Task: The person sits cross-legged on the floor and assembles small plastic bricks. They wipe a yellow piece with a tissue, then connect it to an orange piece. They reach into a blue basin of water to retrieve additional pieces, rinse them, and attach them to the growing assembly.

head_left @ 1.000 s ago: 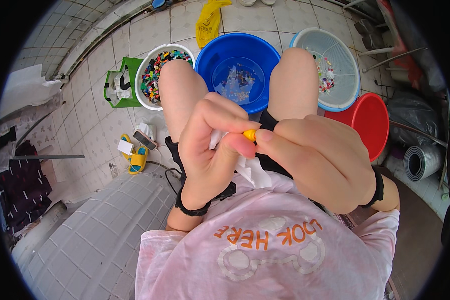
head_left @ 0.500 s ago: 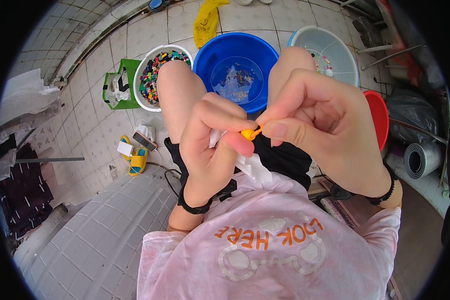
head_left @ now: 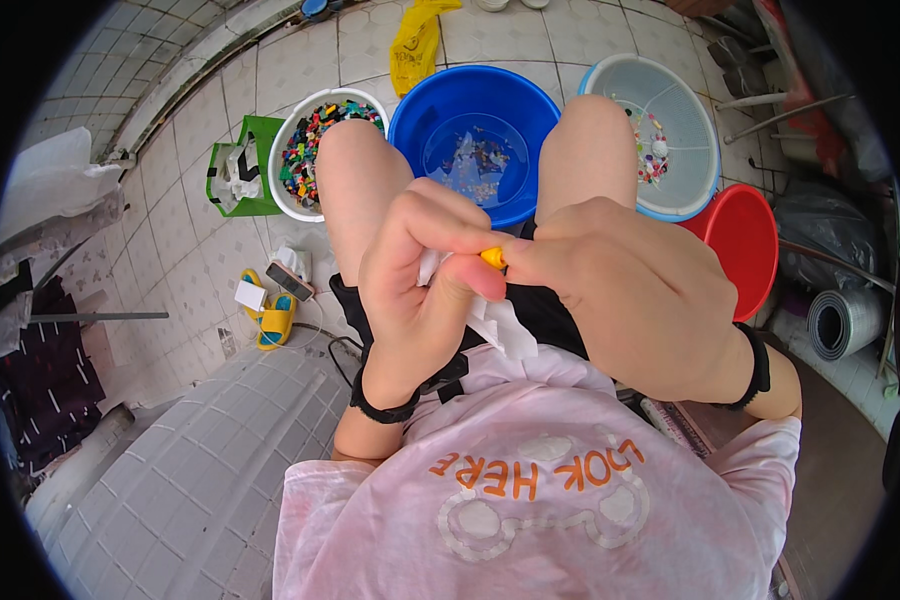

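Observation:
Between the thumb and forefinger of my left hand, closed in a pinch, is a small yellow toy piece. A white paper tissue is tucked in that same hand and hangs down below it. My right hand is closed too, back of the hand up, its thumb tip against the right end of the yellow piece. Whatever its fingertips grip is hidden behind the thumb and knuckles. Both hands are above my lap, between my knees.
Beyond my knees stand a white basket of colourful toy bricks, a blue basin with water and small pieces, and a pale strainer basin. A red basin is at right. Yellow slippers and a phone lie at left.
My right hand has turned over, so its back now faces up and its thumb has come against the yellow piece. The thin orange stick it pinched is now hidden. My left hand has barely moved.

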Motion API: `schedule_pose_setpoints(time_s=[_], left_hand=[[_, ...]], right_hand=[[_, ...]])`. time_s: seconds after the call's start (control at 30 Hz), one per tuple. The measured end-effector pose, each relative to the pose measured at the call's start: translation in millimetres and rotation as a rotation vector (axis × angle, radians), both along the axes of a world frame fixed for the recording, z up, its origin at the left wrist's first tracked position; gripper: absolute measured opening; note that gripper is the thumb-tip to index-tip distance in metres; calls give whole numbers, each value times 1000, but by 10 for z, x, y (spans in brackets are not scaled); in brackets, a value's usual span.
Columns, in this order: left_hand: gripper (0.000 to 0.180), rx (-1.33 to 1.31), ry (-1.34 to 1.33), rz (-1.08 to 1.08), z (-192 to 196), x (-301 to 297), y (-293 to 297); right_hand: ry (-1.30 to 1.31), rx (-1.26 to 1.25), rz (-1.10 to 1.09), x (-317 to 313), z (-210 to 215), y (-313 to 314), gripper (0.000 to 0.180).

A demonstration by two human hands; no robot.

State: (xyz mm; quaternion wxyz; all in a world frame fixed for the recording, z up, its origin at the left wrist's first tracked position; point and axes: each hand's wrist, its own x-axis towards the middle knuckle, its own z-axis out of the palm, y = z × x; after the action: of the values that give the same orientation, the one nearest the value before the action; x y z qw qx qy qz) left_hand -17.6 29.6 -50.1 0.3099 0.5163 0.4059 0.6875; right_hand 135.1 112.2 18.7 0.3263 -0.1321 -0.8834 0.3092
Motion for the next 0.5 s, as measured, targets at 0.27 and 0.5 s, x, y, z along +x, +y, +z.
schedule_pose_setpoints(time_s=[0.27,0.5], left_hand=[[14,-9,-9,46,-63,55,-33],[19,-30,-157,24,-74,73,-55]], right_hand=[[-326,-792,-47,16,248,99,6],[-230,-1119,-23,-9,215,129,9]])
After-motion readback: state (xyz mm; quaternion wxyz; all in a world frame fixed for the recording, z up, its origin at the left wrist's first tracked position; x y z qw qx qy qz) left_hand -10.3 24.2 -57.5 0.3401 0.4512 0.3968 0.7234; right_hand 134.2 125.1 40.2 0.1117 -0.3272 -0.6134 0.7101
